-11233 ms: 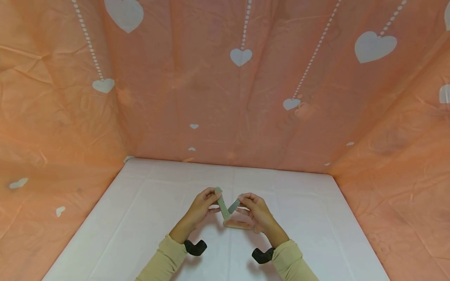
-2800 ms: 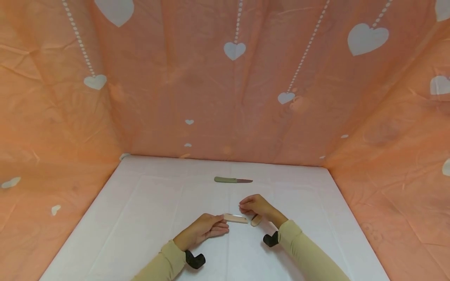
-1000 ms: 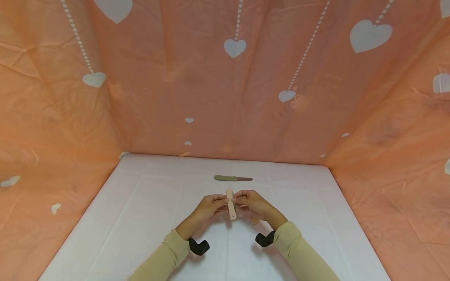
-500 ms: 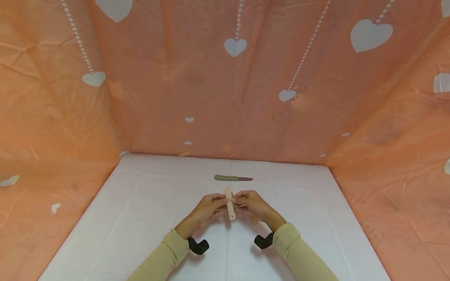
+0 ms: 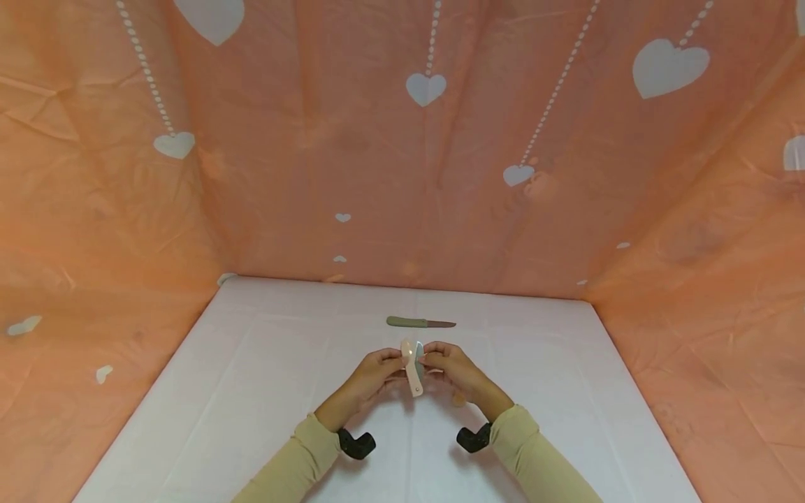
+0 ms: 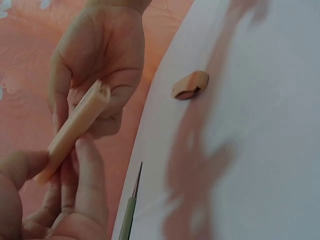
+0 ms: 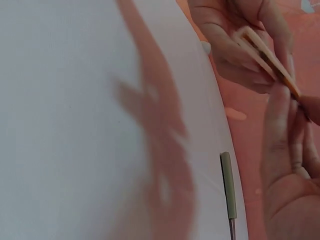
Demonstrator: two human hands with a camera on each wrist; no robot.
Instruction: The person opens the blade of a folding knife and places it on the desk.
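Both hands hold a pale pink folding knife (image 5: 411, 374) above the table. My left hand (image 5: 371, 374) pinches its handle between thumb and fingers. With thumb and fingertips, my right hand (image 5: 462, 370) pinches the blade (image 5: 419, 358), which stands partly out of the handle. The left wrist view shows the knife's handle (image 6: 75, 127) between the two hands; its slot appears in the right wrist view. Beyond the hands lies a green folding knife (image 5: 407, 322), its blade out and pointing right. A small tan piece (image 6: 191, 85) with a dark hollow lies on the table below the right hand.
The white-covered table (image 5: 251, 391) is enclosed by an orange curtain (image 5: 377, 161) printed with hearts at the back and sides. Black wrist mounts (image 5: 356, 444) hang beneath both wrists. Shadows of the hands fall on the table.
The green knife, held earlier, now lies open at the back. The pink knife was taken up from the table; in the last half second its blade has swung partly out to the right.
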